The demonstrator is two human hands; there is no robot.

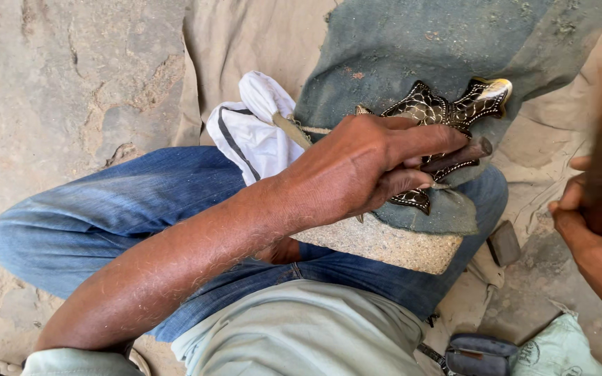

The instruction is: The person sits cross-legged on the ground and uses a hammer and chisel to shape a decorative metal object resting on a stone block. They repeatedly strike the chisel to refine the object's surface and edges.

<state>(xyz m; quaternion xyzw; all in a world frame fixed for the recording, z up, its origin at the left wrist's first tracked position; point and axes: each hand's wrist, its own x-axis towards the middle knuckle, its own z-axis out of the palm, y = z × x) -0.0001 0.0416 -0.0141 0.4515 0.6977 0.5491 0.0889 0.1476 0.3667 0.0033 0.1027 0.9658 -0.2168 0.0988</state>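
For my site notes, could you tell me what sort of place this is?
Probably an informal outdoor craft spot on the ground: bare cracked earth, cloth spread over it, and a dark carved piece pressed under the left hand on a stone block.

Glossy dark carved figure (447,111), wood by the look of it, its polished surface cut with fine pale cross-hatching and a shiny cream tip at the far right. Under it, a matt, dusty grey-green cloth (384,49), coarse-woven, draped over a rough, grainy stone block (384,244). The left hand (364,163) presses a dull brown tool (458,157) against the carving. Soft faded denim jeans (106,209) below; smooth white fabric (252,132) bunched beside; cracked, gritty concrete floor (50,83) on the left.
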